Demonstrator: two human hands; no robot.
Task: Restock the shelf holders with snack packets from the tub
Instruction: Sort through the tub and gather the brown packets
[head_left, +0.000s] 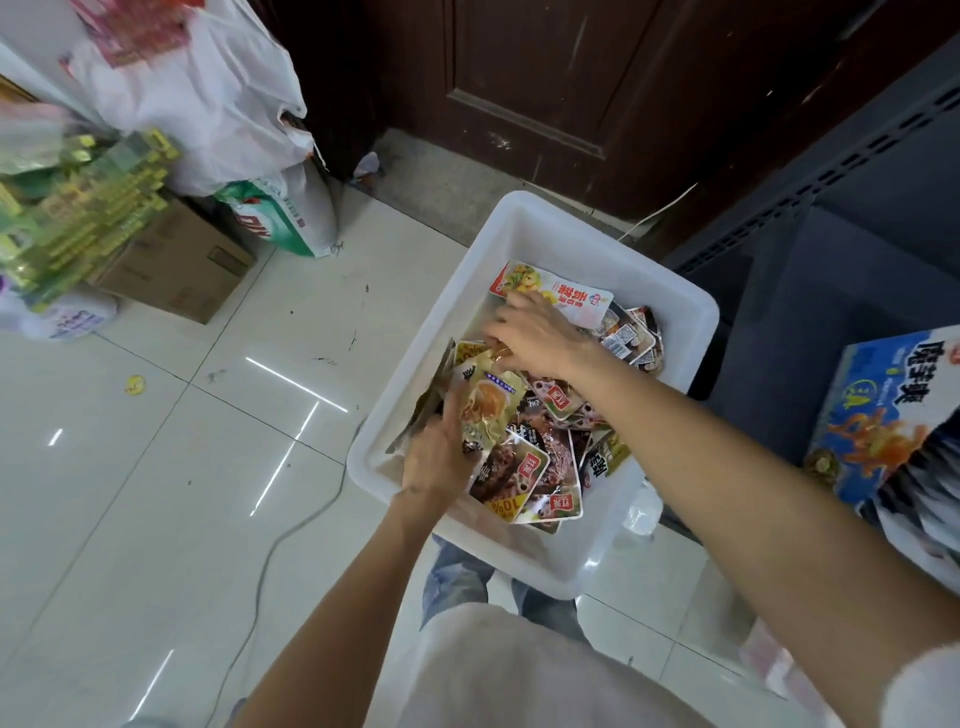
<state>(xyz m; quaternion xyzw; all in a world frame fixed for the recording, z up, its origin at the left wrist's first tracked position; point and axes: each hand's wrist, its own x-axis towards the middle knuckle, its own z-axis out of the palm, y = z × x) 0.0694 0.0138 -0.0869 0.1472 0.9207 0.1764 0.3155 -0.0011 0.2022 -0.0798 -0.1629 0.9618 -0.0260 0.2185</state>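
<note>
A white plastic tub stands on the tiled floor in front of me, holding several snack packets. My left hand grips a stack of gold-green packets at the tub's near left side. My right hand reaches into the tub's middle with fingers curled on the top edge of that stack. A white and yellow packet lies at the far end, partly under my right hand. Dark red packets fill the near part of the tub. No shelf holder is recognisable in view.
A cardboard box, white plastic bags and stacked green-yellow goods sit at the left. A dark wooden door is behind the tub. A dark shelf unit and a blue carton are on the right. A cable crosses the floor.
</note>
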